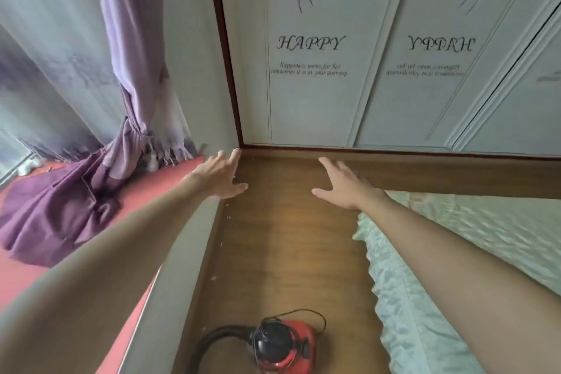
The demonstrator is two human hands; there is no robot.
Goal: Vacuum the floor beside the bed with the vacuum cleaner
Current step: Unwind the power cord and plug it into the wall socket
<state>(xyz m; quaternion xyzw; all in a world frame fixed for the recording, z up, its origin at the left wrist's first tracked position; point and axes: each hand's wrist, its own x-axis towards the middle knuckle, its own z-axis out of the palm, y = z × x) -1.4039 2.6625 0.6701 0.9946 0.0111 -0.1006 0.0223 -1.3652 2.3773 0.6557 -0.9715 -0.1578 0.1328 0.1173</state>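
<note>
Vacuum cleaner [283, 345], red body with dark top, sits on the wooden floor [282, 240] at the near edge of view, between the low white ledge [179, 279] on the left and the bed [455, 252] on the right; neither hand is on it. Its black hose [212, 340] loops out to the left and a thin cord [306, 313] arcs behind the body. Risk noted: a step forward in this narrow strip could snag hose or cord and tip the machine. Pale crumbs [226, 215] lie scattered along the ledge's foot, uncollected; judged, the task has not started. Bedspread frill overhangs the floor edge and could be drawn into a nozzle run close beside it. Further out, left hand [220, 176] and right hand [343, 184] are extended with fingers spread and released, grasping nothing. Beyond, purple curtain [91, 185] pools on the red sill, and the wardrobe doors [349, 70] close off the strip, leaving little room to turn.
</note>
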